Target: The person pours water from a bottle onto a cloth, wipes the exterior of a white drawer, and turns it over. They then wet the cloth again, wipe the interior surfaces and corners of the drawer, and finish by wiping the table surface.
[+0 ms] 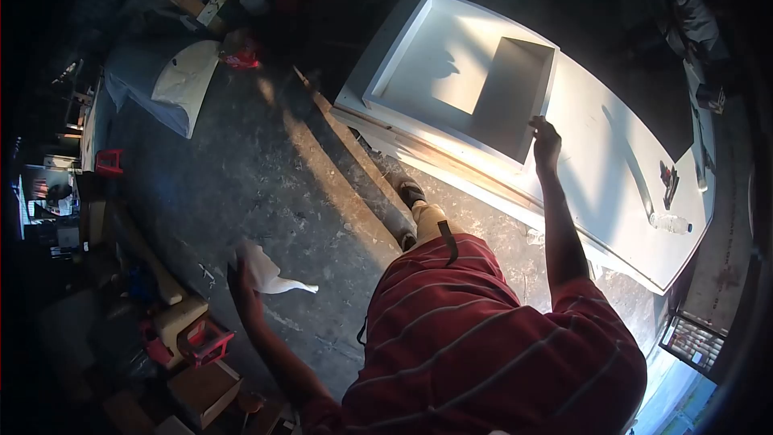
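A shallow white open box [460, 149], like a drawer or a cabinet carcass, lies with its open side up on a white panel [600, 169]. My right hand [547, 143] is at the box's near right side wall, its fingers curled at the rim. Out to the left, over the concrete floor, my left hand [244, 270] holds a crumpled white cloth [270, 272]. One end of the cloth hangs loose to the right. Shadow hides most of the left fingers.
A clear plastic bottle [671, 224] and a dark hand tool [668, 184] lie on the panel's right part. Boards sit under the panel. A long wooden strip [346, 137] lies on the floor. Red stools [208, 341] and a cardboard box [205, 391] stand at the lower left.
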`<state>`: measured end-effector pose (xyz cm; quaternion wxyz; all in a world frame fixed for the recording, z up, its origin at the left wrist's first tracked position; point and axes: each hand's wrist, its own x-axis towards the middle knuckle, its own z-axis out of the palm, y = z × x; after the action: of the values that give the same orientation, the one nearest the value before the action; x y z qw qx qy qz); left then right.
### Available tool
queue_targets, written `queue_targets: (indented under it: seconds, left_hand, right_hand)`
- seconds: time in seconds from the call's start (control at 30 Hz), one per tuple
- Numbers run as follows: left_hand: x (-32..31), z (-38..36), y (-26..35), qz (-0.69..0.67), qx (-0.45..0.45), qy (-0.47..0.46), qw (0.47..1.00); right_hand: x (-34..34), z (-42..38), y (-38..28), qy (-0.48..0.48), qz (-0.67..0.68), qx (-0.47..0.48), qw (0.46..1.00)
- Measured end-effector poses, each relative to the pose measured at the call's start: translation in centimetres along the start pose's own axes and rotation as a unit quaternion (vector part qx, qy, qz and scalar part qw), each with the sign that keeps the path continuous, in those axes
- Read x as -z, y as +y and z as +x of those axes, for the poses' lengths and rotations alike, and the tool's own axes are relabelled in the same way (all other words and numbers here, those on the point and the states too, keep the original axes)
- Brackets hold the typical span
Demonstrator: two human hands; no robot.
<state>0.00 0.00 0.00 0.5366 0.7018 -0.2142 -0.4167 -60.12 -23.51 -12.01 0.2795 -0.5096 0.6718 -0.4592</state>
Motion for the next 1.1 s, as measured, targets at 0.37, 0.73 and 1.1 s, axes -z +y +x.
queue_targets:
  seconds: [0.37,0.73,1.1]
  left_hand:
    - [-18.2,-9.8,-1.9,0.175,-0.054,-0.258,0.949]
    - [-21.4,-20.6,-8.5,0.181,-0.019,-0.136,0.974]
    - [-23.6,-28.1,-10.0,0.095,0.025,-0.067,0.993]
  right_hand:
    - [-7.5,-14.9,-12.9,-0.287,-0.108,0.378,0.873]
    - [-6.6,-3.3,0.2,-0.237,-0.424,0.355,0.799]
    - [4.7,-5.5,3.6,-0.147,-0.341,0.259,0.892]
